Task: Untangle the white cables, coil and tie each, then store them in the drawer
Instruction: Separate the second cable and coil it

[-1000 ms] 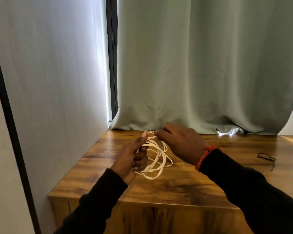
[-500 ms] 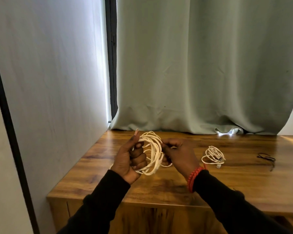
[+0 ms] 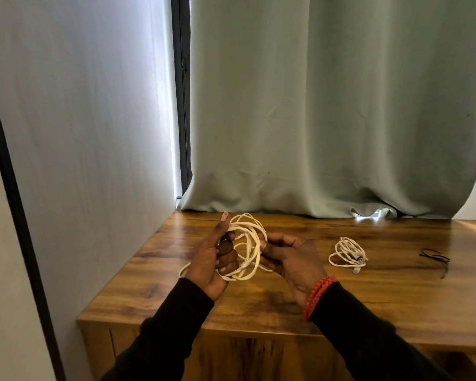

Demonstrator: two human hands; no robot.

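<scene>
Both hands (image 3: 254,257) hold coiled cable (image 3: 248,243) upright (loops vertical).

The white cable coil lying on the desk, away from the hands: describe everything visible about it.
The small white cable coil lies flat on the wooden desk top, to the right of the right hand and clear of both hands. It is thin white cord wound in loose, uneven loops, with a dark band at its right side that may be a tie. A short end with a small plug sticks out at the near edge. Only the desk touches it.
</scene>
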